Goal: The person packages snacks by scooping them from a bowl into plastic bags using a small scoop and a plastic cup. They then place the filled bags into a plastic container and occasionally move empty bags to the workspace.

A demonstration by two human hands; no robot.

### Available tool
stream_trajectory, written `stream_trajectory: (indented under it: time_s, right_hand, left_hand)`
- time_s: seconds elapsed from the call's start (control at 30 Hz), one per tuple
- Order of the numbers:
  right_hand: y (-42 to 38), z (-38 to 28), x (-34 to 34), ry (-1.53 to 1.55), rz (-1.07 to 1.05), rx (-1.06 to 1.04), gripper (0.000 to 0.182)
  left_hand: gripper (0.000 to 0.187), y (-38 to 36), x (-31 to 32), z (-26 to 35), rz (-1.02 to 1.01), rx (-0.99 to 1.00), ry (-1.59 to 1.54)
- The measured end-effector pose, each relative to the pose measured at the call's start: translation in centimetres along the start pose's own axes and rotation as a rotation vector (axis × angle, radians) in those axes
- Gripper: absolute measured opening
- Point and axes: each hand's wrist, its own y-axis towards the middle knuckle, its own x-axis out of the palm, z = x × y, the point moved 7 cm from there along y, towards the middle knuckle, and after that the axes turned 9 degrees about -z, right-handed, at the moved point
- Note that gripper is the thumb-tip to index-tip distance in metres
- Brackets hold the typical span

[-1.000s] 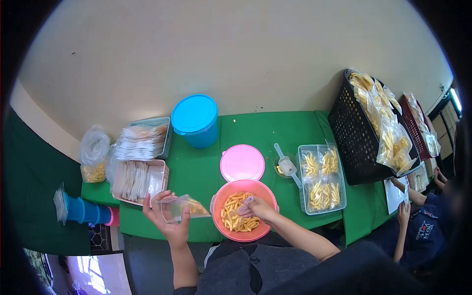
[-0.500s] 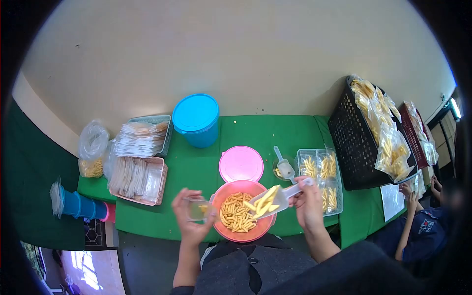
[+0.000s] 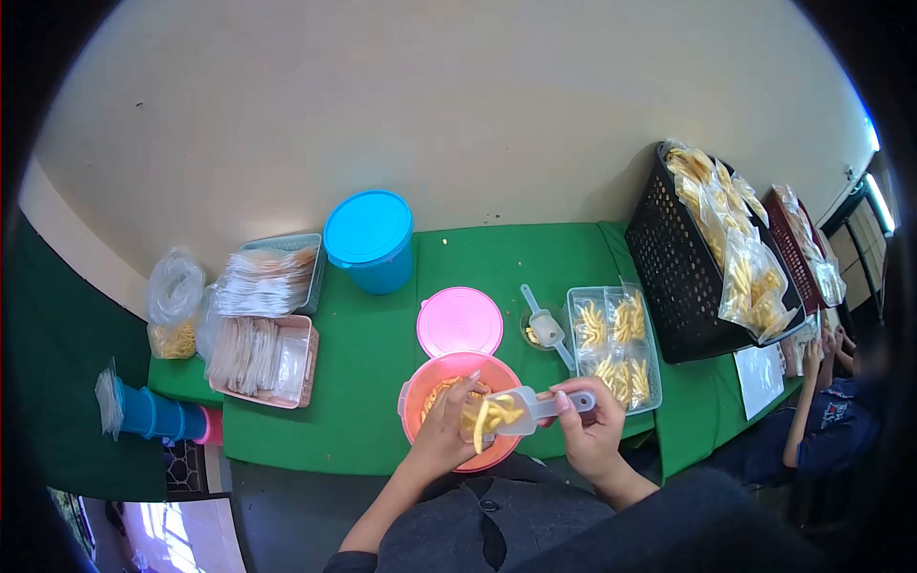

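Note:
Over the pink bowl point(image 3: 409, 413), my left hand point(image 3: 444, 432) is closed round a small clear cup point(image 3: 475, 420). My right hand point(image 3: 587, 432) grips the handle of a clear plastic scoop point(image 3: 516, 413), whose mouth meets the cup. Yellow stick-shaped snacks lie in the scoop and at the cup; one long piece hangs at the rim. More snacks point(image 3: 441, 390) show in the bowl, partly hidden by my left hand. A pink lid point(image 3: 459, 323) lies just behind the bowl.
Left: trays of flat packets point(image 3: 266, 277), a blue lidded tub point(image 3: 369, 239). Right: a second scoop point(image 3: 546, 329) on a small bowl, a tray of filled bags point(image 3: 613, 349), a black basket point(image 3: 669, 277) with bags. At far right, another person's hands point(image 3: 817, 349) hold a bag.
My left hand has moved right with the cup, over the bowl. The scoop has come to the cup's mouth and tilted towards it. The view has shifted slightly.

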Motion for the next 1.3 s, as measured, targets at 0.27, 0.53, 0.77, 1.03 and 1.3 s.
stream_trajectory:
  time_s: [0.27, 0.53, 0.77, 1.03, 1.3]
  right_hand:
    - [0.8, -0.7, -0.4, 0.1, 0.093, -0.083, 0.013]
    - [1.9, 7.3, 2.0, 0.106, -0.163, 0.265, 0.016]
    - [2.4, 9.8, 4.5, -0.409, -0.511, 0.186, 0.032]
    - [2.5, 8.1, 2.7, 0.405, -0.326, 0.245, 0.022]
    - [0.2, 8.1, -2.0, 0.252, 0.028, 0.175, 0.016]
  left_hand:
    - [0.096, -0.3, -3.0, -0.2, 0.238, -0.065, 0.168]
    - [0.074, -3.6, -4.6, -4.9, 0.584, -0.158, -0.333]
    - [0.082, -2.1, -4.2, -3.3, 0.588, 0.045, -0.612]
    - [0.069, 3.8, 0.8, 0.9, 0.039, -0.059, -0.938]
    - [0.027, 4.3, 4.4, -2.2, 0.066, -0.233, -0.673]
